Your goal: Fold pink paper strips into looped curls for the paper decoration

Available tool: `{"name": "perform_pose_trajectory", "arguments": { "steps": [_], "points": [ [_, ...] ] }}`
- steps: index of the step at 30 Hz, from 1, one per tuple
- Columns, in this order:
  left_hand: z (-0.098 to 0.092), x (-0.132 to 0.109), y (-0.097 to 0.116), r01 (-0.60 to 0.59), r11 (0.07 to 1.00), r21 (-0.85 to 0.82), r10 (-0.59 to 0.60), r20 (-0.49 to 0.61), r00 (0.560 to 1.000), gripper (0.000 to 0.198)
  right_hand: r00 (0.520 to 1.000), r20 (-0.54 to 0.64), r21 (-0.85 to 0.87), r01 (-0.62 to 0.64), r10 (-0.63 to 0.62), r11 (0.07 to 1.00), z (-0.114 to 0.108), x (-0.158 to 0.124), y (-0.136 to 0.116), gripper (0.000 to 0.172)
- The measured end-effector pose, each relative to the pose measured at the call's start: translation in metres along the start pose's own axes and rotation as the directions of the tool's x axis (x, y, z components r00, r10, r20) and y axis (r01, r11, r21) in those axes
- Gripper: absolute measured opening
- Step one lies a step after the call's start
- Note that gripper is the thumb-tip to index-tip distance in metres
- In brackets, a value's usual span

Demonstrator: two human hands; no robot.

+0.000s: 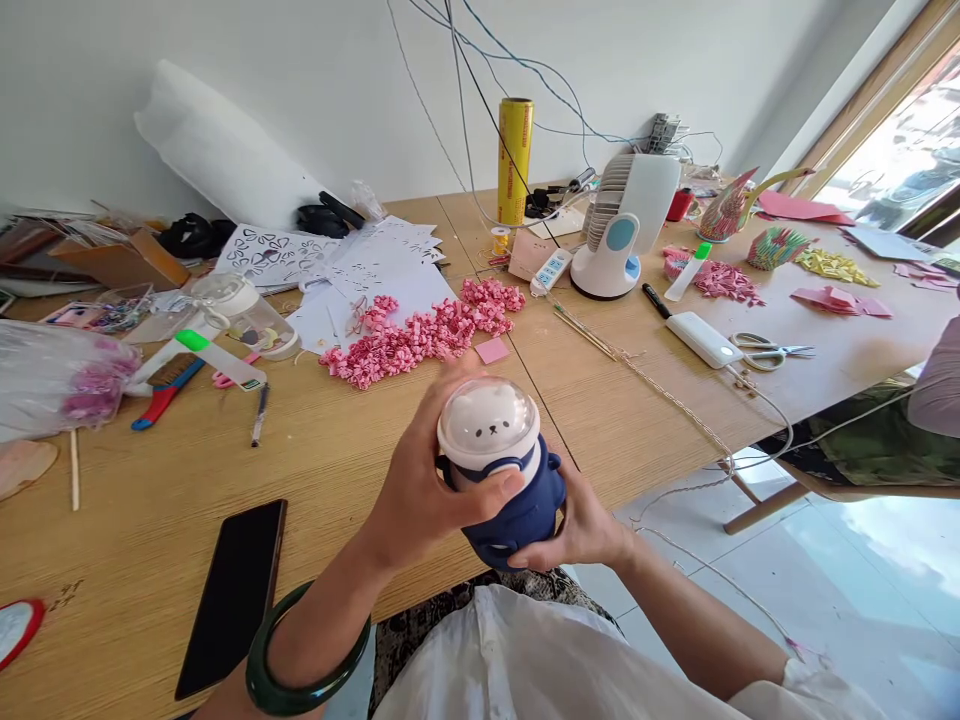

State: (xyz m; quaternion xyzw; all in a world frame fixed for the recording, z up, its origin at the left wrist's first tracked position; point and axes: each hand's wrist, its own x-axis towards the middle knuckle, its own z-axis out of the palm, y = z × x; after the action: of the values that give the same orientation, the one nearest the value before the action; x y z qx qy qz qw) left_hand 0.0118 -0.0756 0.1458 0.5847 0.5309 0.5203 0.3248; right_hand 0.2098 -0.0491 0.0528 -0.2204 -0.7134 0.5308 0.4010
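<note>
Head view: at six o'clock we hold a navy bear-faced container, our left grip around its domed top, right grip low on its side; pink strips lie at eleven o'clock from it.

There were two green-capped bottles, one bear-faced cup, one smartphone, one desk fan, one yellow roll, one brush, one power strip, and probably two pairs of scissors, one partly hidden.
</note>
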Motion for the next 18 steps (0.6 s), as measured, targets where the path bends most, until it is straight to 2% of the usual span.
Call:
{"name": "perform_pose_trajectory", "arguments": {
  "steps": [2, 5, 9, 14, 16, 18],
  "points": [
    [0.003, -0.002, 0.001, -0.001, 0.992, -0.125, 0.009, 0.062, 0.998, 0.066, 0.999, 0.01, 0.008, 0.034, -0.034, 0.999, -0.001, -0.002, -0.001, 0.118],
    [0.006, -0.005, 0.001, 0.037, 0.982, -0.183, -0.027, 0.053, 0.998, 0.064, 0.999, 0.019, 0.002, 0.033, -0.033, 0.999, -0.001, -0.003, -0.005, 0.118],
    [0.004, -0.009, 0.0, 0.149, 0.956, -0.253, -0.123, 0.115, 0.986, 0.079, 1.0, 0.015, -0.003, -0.026, 0.027, 1.0, -0.001, -0.004, -0.01, 0.121],
    [-0.004, -0.011, 0.004, 0.217, 0.95, -0.224, -0.154, 0.268, 0.951, 0.083, 0.999, 0.041, -0.042, 0.017, -0.015, 0.999, -0.004, -0.006, -0.011, 0.123],
    [-0.008, -0.014, 0.008, 0.199, 0.965, -0.168, -0.143, 0.299, 0.943, 0.094, 0.996, 0.051, -0.085, 0.08, -0.076, 0.993, -0.005, -0.008, -0.013, 0.124],
    [-0.012, -0.02, 0.012, 0.152, 0.981, -0.122, -0.113, 0.282, 0.953, 0.104, 0.983, 0.05, -0.132, 0.18, -0.175, 0.975, -0.007, -0.009, -0.017, 0.122]
  ]
}}
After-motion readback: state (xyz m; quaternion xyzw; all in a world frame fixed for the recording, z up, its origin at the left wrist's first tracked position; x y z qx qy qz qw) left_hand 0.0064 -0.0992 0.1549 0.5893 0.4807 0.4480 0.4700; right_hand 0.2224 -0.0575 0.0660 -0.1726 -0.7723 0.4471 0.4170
